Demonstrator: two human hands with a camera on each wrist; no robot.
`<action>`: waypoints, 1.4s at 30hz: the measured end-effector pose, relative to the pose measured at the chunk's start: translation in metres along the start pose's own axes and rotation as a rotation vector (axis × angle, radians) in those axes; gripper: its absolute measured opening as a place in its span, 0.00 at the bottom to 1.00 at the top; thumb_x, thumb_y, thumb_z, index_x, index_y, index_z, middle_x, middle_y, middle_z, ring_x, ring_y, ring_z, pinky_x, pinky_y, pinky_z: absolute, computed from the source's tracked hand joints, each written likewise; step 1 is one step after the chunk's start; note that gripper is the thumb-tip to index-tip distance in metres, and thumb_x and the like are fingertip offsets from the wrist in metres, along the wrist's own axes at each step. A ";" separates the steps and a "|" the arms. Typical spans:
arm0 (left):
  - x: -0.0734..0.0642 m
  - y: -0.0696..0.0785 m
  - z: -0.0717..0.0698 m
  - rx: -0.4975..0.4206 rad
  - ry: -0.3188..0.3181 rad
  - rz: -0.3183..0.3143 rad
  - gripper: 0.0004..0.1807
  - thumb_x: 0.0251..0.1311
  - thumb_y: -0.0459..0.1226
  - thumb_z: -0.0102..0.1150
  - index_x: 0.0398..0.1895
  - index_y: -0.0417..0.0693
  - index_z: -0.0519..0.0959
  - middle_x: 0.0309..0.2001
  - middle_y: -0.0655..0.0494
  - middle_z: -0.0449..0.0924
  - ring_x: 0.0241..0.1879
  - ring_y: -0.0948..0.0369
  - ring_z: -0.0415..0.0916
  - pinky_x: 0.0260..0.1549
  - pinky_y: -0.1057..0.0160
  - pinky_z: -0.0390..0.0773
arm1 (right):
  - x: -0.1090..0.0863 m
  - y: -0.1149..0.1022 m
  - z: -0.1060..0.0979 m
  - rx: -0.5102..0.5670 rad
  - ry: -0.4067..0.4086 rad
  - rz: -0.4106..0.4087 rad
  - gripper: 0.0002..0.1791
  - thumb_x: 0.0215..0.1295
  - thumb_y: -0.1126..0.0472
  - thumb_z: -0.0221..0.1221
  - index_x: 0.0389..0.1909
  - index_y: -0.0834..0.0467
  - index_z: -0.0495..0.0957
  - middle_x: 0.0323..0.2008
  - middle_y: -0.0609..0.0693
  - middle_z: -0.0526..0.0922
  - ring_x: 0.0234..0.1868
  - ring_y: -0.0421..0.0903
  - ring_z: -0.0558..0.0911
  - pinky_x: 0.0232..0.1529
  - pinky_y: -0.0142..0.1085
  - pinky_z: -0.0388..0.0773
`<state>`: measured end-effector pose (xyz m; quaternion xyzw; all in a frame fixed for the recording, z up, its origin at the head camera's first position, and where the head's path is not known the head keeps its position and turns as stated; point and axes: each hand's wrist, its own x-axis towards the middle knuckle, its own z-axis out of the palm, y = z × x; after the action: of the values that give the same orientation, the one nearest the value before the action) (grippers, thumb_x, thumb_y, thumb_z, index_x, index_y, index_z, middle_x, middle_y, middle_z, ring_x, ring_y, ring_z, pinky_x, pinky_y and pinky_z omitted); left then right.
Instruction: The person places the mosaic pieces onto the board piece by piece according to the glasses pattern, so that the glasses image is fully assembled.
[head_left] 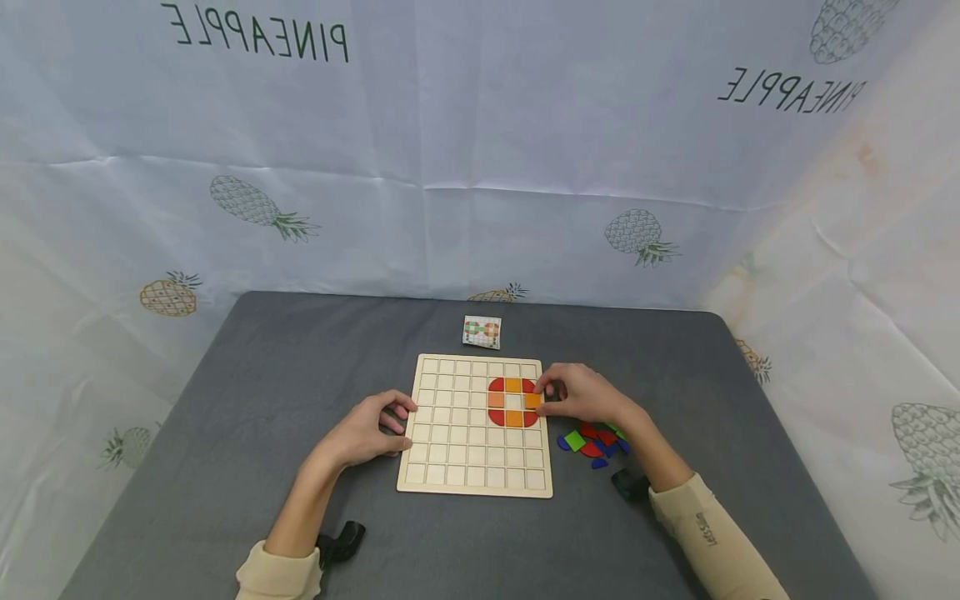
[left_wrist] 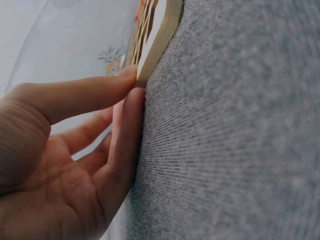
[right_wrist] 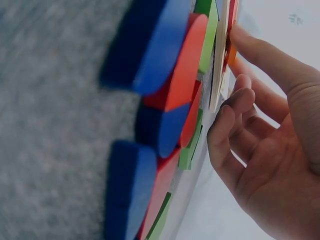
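A pale wooden grid board [head_left: 453,433] lies on the table. My left hand [head_left: 369,429] holds its left edge; in the left wrist view the thumb and forefinger meet at the board's edge [left_wrist: 162,45]. On the right part of the grid, red rounded pieces [head_left: 497,417] and orange squares [head_left: 513,385] form a ring around a bare cell. My right hand [head_left: 588,393] pinches an orange square [head_left: 532,401] at the ring's right side between thumb and forefinger. The right wrist view shows that orange piece [right_wrist: 232,54] partly hidden by the fingers.
Loose blue, red and green pieces [head_left: 591,448] lie in a pile right of the board, below my right hand. A small pattern card [head_left: 482,332] sits behind the board. Grey cloth covers the table [head_left: 300,358]; a pineapple-print curtain [head_left: 450,233] hangs behind.
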<state>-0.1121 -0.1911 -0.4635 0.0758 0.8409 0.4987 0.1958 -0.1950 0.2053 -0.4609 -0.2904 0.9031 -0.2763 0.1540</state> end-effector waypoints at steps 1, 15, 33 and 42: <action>0.000 0.000 0.000 0.000 0.000 -0.001 0.26 0.57 0.26 0.77 0.59 0.38 0.80 0.50 0.42 0.77 0.45 0.54 0.81 0.32 0.59 0.85 | 0.000 -0.001 0.000 -0.001 0.000 0.003 0.15 0.66 0.50 0.76 0.47 0.54 0.89 0.36 0.46 0.81 0.27 0.36 0.72 0.31 0.31 0.72; 0.001 -0.001 0.000 -0.003 0.001 0.008 0.27 0.56 0.25 0.77 0.59 0.37 0.80 0.50 0.42 0.77 0.45 0.54 0.81 0.32 0.59 0.85 | -0.002 -0.002 0.001 0.027 -0.008 -0.008 0.14 0.68 0.52 0.75 0.48 0.55 0.88 0.37 0.46 0.82 0.28 0.37 0.73 0.31 0.30 0.73; 0.001 -0.002 0.000 -0.005 0.004 0.000 0.27 0.56 0.25 0.77 0.59 0.37 0.80 0.50 0.42 0.77 0.45 0.55 0.81 0.32 0.60 0.85 | -0.024 0.006 -0.006 0.088 -0.075 -0.018 0.13 0.68 0.55 0.75 0.48 0.56 0.89 0.36 0.47 0.82 0.26 0.36 0.73 0.30 0.29 0.74; 0.003 -0.004 -0.001 -0.011 0.002 -0.011 0.26 0.57 0.24 0.76 0.59 0.37 0.80 0.50 0.43 0.77 0.44 0.55 0.80 0.33 0.60 0.87 | -0.036 0.011 -0.007 0.147 -0.199 -0.029 0.14 0.62 0.54 0.79 0.47 0.52 0.89 0.37 0.48 0.85 0.24 0.34 0.74 0.29 0.29 0.76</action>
<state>-0.1151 -0.1926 -0.4677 0.0695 0.8389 0.5022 0.1980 -0.1747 0.2371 -0.4574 -0.3174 0.8564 -0.3136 0.2595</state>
